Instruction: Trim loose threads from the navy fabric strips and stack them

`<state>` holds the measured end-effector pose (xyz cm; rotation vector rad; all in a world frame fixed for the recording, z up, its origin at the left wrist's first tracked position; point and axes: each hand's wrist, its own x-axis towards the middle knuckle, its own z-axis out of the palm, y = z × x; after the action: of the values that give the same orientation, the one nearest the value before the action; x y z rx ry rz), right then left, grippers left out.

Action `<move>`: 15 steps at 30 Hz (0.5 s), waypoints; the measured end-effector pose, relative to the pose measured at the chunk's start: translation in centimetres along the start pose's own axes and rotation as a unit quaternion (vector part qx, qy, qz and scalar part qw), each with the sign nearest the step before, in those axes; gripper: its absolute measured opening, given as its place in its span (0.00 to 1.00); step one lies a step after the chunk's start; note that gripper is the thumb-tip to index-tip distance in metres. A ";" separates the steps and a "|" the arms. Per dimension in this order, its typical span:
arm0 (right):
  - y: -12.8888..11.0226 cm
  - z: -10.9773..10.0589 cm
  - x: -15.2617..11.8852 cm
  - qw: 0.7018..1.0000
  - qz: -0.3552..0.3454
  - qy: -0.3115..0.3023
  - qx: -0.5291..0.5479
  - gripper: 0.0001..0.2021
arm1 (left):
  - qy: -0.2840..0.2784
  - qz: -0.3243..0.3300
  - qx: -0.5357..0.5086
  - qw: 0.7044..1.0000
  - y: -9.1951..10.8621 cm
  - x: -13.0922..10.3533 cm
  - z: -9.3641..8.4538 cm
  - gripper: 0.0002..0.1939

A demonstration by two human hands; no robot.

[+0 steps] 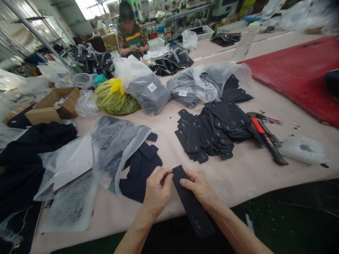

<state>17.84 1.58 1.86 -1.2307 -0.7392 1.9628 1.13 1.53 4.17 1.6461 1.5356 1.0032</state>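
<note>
Strip [192, 204], one: slanted over table [166, 141] edge. Right hand [198, 186]: gripping strip, thumb on face. Left hand [158, 184]: fingertips pinched at upper corner; whether anything held, cannot tell. Good handling: right thumb firm, strip flat, corner unbent.

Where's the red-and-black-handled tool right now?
Head view, right side: the red-and-black-handled tool lies on the table between the heap of dark strips and a clear plastic bag, up and right of the right hand.
</note>
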 end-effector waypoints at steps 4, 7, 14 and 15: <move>0.3 -0.3 -0.3 1.000 -0.014 0.003 0.023 0.13 | -0.077 0.084 0.064 0.991 0.4 -0.2 0.4 0.11; 0.7 -0.7 -0.5 0.999 -0.027 0.005 0.030 0.12 | -0.107 0.100 0.066 0.987 0.2 -0.3 0.9 0.11; 1.0 -1.0 -0.8 0.996 -0.079 -0.013 -0.024 0.13 | -0.137 0.153 0.100 0.974 -1.0 -0.6 1.0 0.14; 1.0 -0.9 -0.8 0.996 -0.085 -0.019 -0.032 0.13 | -0.131 0.161 0.114 0.972 -1.1 -0.7 1.1 0.13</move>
<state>18.63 0.46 1.16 -1.1307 -0.9012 1.8411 1.48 0.95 2.60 2.1466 1.2695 0.7472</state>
